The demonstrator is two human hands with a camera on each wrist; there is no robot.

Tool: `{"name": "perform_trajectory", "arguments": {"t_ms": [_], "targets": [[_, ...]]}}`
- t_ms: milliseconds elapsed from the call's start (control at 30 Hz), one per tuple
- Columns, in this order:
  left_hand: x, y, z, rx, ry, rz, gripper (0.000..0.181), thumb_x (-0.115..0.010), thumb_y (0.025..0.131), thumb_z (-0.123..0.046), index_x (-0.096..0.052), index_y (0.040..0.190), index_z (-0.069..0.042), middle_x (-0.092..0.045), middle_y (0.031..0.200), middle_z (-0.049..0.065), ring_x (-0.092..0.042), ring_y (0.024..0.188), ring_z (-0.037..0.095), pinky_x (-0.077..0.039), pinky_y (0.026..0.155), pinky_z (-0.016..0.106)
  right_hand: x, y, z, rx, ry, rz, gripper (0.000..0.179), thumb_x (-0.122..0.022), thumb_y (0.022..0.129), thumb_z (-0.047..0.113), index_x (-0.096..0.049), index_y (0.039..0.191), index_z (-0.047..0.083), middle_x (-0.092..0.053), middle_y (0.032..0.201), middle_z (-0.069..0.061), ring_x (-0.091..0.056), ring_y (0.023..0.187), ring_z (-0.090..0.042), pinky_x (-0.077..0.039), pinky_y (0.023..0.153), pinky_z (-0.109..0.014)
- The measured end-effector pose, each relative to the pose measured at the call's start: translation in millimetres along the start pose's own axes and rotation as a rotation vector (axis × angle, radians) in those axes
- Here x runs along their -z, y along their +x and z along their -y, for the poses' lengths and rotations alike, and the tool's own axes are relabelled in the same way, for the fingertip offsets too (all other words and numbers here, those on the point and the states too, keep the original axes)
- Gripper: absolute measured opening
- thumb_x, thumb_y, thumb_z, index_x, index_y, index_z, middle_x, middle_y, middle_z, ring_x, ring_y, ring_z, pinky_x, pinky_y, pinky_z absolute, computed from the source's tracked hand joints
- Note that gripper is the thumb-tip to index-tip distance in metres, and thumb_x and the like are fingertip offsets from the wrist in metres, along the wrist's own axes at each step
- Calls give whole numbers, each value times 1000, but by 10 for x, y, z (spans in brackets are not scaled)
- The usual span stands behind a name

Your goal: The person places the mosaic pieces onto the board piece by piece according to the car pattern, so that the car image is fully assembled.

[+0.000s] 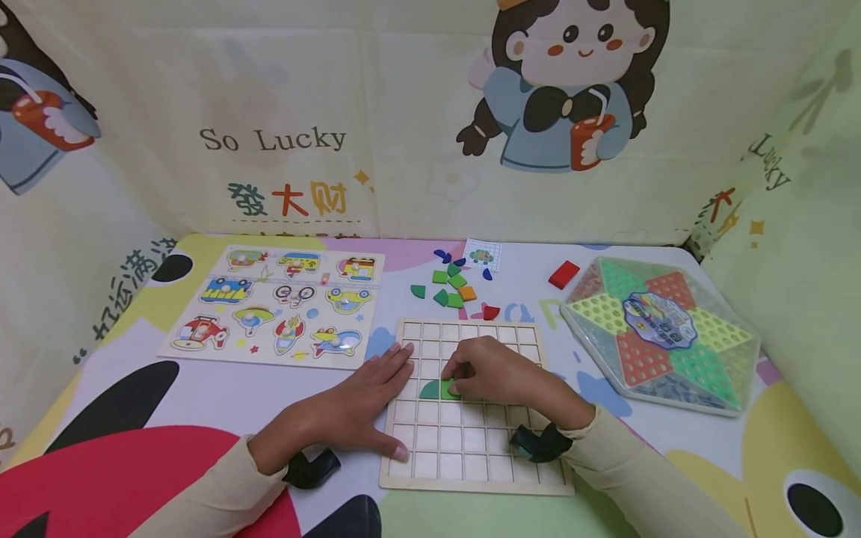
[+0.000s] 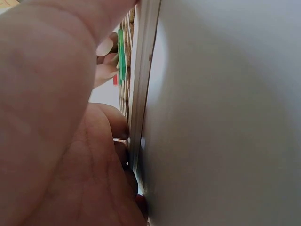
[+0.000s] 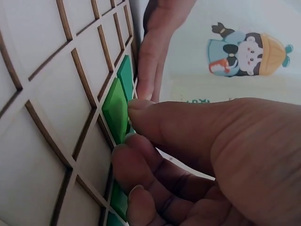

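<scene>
A wooden grid board [image 1: 424, 482] lies on the table before me. My left hand [image 1: 346, 407] rests along its left edge, fingers and thumb spread over the frame. My right hand [image 1: 494, 373] is over the middle of the grid, pinching a light green square tile [image 1: 449, 389] between thumb and fingertips. In the right wrist view, the thumb lies at the edge of this green tile [image 3: 115, 111], which sits tilted over its cell. Beside it, to the left in the head view, a darker green quarter-round tile [image 1: 430, 390] sits in a cell. More green shows below the right fingers in the right wrist view.
Loose green, blue, orange and red tiles [image 1: 454, 300] lie behind the board, near a small pattern card [image 1: 483, 255]. A vehicle puzzle board [image 1: 269, 351] is at the left. At the right stand a hexagonal clear-lidded box [image 1: 662, 329] and a red block [image 1: 563, 274].
</scene>
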State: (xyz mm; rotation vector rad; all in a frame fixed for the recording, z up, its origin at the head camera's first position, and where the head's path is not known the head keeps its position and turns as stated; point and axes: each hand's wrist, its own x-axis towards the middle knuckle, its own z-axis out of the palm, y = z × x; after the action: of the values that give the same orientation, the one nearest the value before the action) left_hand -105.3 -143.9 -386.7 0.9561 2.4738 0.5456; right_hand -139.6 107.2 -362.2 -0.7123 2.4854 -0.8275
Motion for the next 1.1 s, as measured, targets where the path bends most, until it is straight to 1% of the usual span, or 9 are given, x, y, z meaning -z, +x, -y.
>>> {"name": "perform_trajectory", "arguments": {"t_ms": [200,267,533,733,833,933,1000,1100], "targets": [[1,0,1,1,3,-3,114,-70,74,-68,-18,156,-7,3,163,2,9,147,20,-7,117,47,24,30,0,10,0,-27,10,-70,90,10,-76,97,15,-68,92,9,-56,92,-11,-49,80,-30],[1,2,3,-2,3,-6,114,-70,74,-68,-18,156,-7,2,163,2,9,147,20,-7,117,47,38,57,-21,24,6,-41,10,-70,91,11,-76,97,15,-69,92,8,-57,92,-11,-50,81,-30],[-8,-1,15,-14,8,-7,114,-70,75,-68,-17,156,-6,3,163,3,10,147,20,-6,117,47,120,162,-167,33,71,-128,12,-69,91,10,-76,102,12,-69,96,7,-58,87,-12,-51,74,-28],[-17,-4,16,-9,7,-5,115,-69,75,-68,-17,156,-6,3,163,3,11,147,20,-6,117,47,193,208,-266,61,74,-200,13,-69,90,5,-76,99,10,-66,93,5,-57,85,-14,-51,74,-27],[-15,-4,12,-10,7,-4,115,-70,75,-67,-17,156,-6,3,163,3,11,147,19,-6,117,47,222,242,-314,78,84,-240,13,-68,90,3,-76,99,8,-67,93,3,-56,84,-16,-51,73,-28],[-13,-2,8,-12,4,-5,114,-70,75,-67,-17,156,-6,3,163,3,11,147,19,-6,117,47,245,282,-361,49,121,-275,13,-67,91,3,-76,101,7,-69,94,0,-58,84,-18,-51,74,-29],[-12,-2,6,-13,3,-4,114,-70,75,-66,-17,156,-5,3,163,3,11,147,19,-5,117,47,261,314,-395,13,149,-292,14,-67,91,5,-75,102,7,-70,95,0,-58,84,-18,-52,76,-30],[-11,-4,5,-16,3,-9,114,-71,75,-66,-17,155,-5,3,163,4,11,147,20,-5,117,47,293,371,-449,-19,166,-322,14,-68,92,8,-75,104,6,-70,96,-2,-59,87,-20,-52,79,-31]]}}
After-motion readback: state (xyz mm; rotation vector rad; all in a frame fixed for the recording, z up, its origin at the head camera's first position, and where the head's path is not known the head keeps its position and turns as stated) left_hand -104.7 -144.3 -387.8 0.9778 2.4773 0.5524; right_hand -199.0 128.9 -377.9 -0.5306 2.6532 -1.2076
